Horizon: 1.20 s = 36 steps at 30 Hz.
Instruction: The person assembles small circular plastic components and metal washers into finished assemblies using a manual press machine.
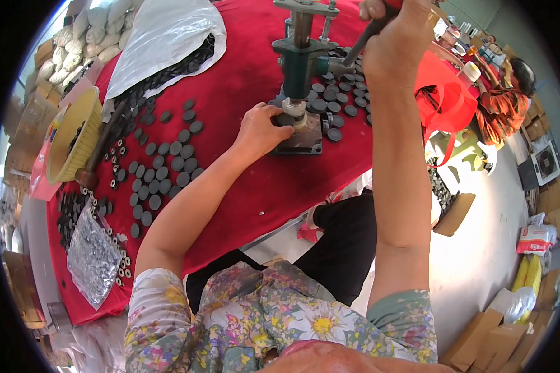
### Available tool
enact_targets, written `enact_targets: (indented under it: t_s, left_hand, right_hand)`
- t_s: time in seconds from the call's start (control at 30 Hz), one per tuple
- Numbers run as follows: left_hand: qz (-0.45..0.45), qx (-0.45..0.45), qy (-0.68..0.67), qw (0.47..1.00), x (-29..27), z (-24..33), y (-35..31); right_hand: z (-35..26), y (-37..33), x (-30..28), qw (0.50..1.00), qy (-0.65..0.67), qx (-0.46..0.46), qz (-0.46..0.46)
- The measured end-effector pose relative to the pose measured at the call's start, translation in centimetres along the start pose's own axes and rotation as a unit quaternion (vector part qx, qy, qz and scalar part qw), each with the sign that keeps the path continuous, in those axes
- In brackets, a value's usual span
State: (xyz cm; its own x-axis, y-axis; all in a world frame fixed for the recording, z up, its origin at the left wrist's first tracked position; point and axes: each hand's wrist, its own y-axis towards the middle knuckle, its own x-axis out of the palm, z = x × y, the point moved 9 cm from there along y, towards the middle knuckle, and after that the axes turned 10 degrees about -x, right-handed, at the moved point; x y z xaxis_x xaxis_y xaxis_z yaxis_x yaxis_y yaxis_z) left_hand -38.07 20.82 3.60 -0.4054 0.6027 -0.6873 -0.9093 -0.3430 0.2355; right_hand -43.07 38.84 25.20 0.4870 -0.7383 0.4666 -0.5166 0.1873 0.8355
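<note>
A green hand-lever press (298, 71) stands on the red-covered table, with a metal base plate (302, 142) under its ram. At the press, my left hand (259, 129) pinches a dark round disc (284, 119) between thumb and fingers, right beside the pale ring-like piece below the ram. My right hand (397, 43) is raised and wrapped round the press lever (362, 45), whose red grip shows at the upper edge. Grey-black discs (158, 171) lie loose left of my left forearm, and more discs (336, 93) lie just right of the press.
A white sack (168, 43) spills dark pieces onto the table. Left of it are a hammer (93, 168), a yellow basket (84, 137), small metal rings (119, 261) and a clear plastic bag (93, 255). At right are a red bag (442, 93) and another person (510, 105).
</note>
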Motion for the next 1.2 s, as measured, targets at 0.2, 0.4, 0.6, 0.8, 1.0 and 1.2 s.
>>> enact_targets:
  t_s: [0.2, 0.4, 0.6, 0.8, 1.0, 1.2]
  left_hand:
    - [-0.011, -0.036, -0.019, 0.999, 1.5, -0.1, 1.3]
    - [0.019, -0.029, -0.065, 0.997, 2.0, -0.7, 1.8]
    - [0.033, 0.006, -0.083, 0.996, -0.8, -1.1, 0.7]
    - [0.077, -0.032, 0.079, 0.993, -10.3, -10.8, 0.0]
    - [0.087, -0.186, 0.297, 0.933, -13.0, -14.1, -0.7]
    - [0.056, -0.124, 0.315, 0.939, -11.0, -11.7, -1.1]
  right_hand:
    - [-0.1, -0.1, -0.4, 1.000, -0.024, 0.003, 0.010]
    - [-0.1, -0.3, -0.3, 1.000, -0.024, -0.003, 0.006]
    - [-4.2, -7.1, -2.3, 0.974, -0.183, -0.095, -0.097]
    - [-5.9, -17.2, -6.5, 0.961, -0.237, -0.104, -0.101]
    - [-5.6, -10.4, -3.6, 0.974, -0.170, -0.116, -0.094]
    - [-3.4, -5.1, -2.1, 0.998, -0.040, -0.047, -0.027]
